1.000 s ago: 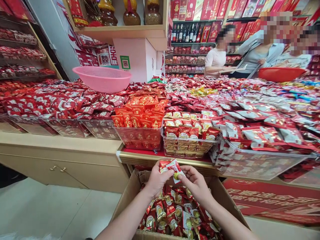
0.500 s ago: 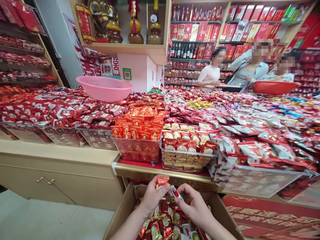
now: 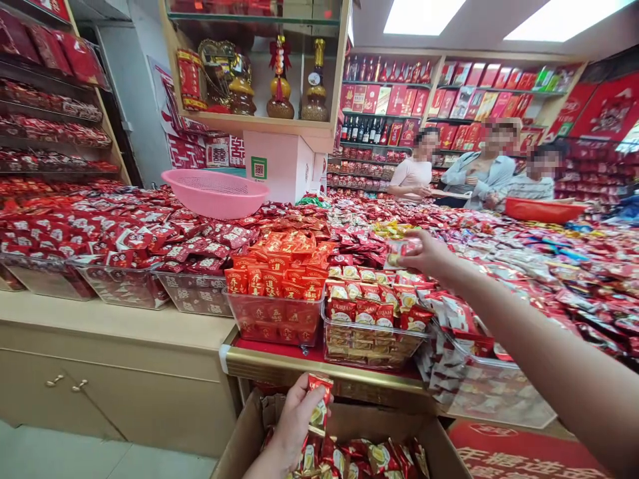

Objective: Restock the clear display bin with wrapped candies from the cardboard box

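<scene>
The held durian packet is crinkled, glossy foil-like film; the box matt cardboard; the durian bin clear, shiny plastic; the counter trim satiny metal; the pink basket smooth plastic

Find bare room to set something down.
Bare strip: the beige cabinet top in front of the clear plastic bins, left of the gold-coloured trim. Pale floor tiles below the cabinet also show bare. Crowded: red-wrapped candies heaped around the pink plastic basket, and the brown cardboard box beneath the left hand.

right grip high, left grip low
</scene>
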Demonstrator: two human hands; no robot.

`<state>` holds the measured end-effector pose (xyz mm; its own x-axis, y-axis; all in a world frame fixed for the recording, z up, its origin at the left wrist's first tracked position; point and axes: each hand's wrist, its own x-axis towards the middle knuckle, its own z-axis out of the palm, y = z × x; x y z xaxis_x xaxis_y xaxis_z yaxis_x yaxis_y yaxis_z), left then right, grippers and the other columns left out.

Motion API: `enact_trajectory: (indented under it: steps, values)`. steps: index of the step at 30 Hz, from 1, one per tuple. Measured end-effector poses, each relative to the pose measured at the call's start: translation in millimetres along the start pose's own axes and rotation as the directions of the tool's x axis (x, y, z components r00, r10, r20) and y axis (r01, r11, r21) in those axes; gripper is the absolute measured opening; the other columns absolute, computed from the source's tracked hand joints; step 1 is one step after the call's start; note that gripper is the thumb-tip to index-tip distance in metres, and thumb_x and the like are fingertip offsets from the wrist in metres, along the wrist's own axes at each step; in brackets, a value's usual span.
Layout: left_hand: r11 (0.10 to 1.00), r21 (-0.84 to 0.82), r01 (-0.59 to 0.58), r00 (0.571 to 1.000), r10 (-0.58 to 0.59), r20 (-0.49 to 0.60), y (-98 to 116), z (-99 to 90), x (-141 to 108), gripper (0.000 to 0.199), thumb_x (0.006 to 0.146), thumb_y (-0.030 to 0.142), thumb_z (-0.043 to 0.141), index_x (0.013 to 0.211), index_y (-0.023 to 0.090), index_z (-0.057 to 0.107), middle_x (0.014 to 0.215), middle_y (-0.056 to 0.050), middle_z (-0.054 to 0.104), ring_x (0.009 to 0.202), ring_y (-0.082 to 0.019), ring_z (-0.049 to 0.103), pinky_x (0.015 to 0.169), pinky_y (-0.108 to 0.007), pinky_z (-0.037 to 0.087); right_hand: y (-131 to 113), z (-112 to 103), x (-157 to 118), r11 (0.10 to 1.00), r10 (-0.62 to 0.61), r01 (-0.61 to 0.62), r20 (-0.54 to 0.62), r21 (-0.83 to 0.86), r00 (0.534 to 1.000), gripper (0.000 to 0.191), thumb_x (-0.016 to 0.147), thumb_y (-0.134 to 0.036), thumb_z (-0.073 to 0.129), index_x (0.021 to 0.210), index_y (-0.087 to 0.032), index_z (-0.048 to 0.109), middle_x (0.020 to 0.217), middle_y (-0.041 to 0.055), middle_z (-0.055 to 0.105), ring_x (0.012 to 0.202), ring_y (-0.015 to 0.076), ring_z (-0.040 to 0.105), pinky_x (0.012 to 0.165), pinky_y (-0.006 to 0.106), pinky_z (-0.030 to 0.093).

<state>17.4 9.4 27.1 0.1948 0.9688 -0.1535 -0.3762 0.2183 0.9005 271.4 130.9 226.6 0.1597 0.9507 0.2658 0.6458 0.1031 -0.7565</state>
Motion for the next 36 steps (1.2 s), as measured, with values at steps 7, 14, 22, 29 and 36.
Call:
enact_trajectory:
  steps: [7, 14, 22, 29, 36]
  values:
    - [1.000, 0.028, -0.015, 1.000, 0.015, -0.006, -2, -8.3, 5, 0.020, 0.063, 0.032, 0.062, 0.075, 0.017, 0.059, 0.060, 0.001, 0.058, 0.056, -0.010, 0.051, 0.053, -0.020, 0.040, 11, 34, 31, 0.970, 0.105, -0.067, 0.152, -0.235, 0.983, 0.038, 0.053, -0.011, 0.066, 0.089, -0.015, 0.057, 0.037, -0.0067, 0.048, 0.035, 0.0081, 0.046, 0.036, 0.018, 0.034]
    - [0.998, 0.056, -0.015, 1.000, 0.015, 0.006, -5, -10.1, 6, 0.021, 0.064, 0.033, 0.061, 0.077, 0.017, 0.059, 0.061, 0.001, 0.057, 0.055, -0.010, 0.051, 0.052, -0.021, 0.039, 1, 25, 25, 0.959, 0.019, 0.021, 0.141, -0.281, 0.990, 0.037, 0.057, -0.009, 0.061, 0.092, -0.018, 0.055, 0.042, -0.0078, 0.045, 0.035, 0.0051, 0.041, 0.036, 0.017, 0.032]
    - [0.996, 0.083, -0.041, 0.999, 0.039, 0.024, -9, -12.1, 7, 0.019, 0.066, 0.031, 0.060, 0.080, 0.017, 0.058, 0.062, 0.001, 0.057, 0.057, -0.011, 0.051, 0.053, -0.021, 0.040, 2, 14, 35, 0.994, 0.100, -0.095, 0.114, -0.048, 0.988, 0.063, 0.053, -0.009, 0.066, 0.110, -0.015, 0.039, 0.052, -0.0038, 0.052, 0.041, 0.0096, 0.048, 0.039, 0.022, 0.039]
    - [0.994, 0.099, -0.055, 0.998, 0.055, 0.007, -6, -10.3, 6, 0.018, 0.065, 0.030, 0.060, 0.078, 0.017, 0.058, 0.063, 0.001, 0.057, 0.058, -0.012, 0.052, 0.054, -0.022, 0.040, 0, 4, 46, 0.994, 0.041, -0.022, 0.188, -0.106, 0.981, 0.038, 0.050, -0.021, 0.070, 0.085, -0.014, 0.057, 0.055, 0.0005, 0.058, 0.044, 0.0091, 0.047, 0.039, 0.020, 0.034]
    - [0.992, 0.115, -0.052, 0.999, 0.051, 0.006, -7, -10.0, 7, 0.020, 0.063, 0.031, 0.061, 0.078, 0.017, 0.059, 0.065, 0.000, 0.057, 0.061, -0.013, 0.052, 0.054, -0.023, 0.042, -4, -1, 44, 0.984, -0.023, 0.062, 0.230, -0.164, 0.973, 0.034, 0.052, -0.019, 0.068, 0.085, -0.015, 0.062, 0.056, -0.0001, 0.060, 0.045, 0.0084, 0.046, 0.040, 0.020, 0.033]
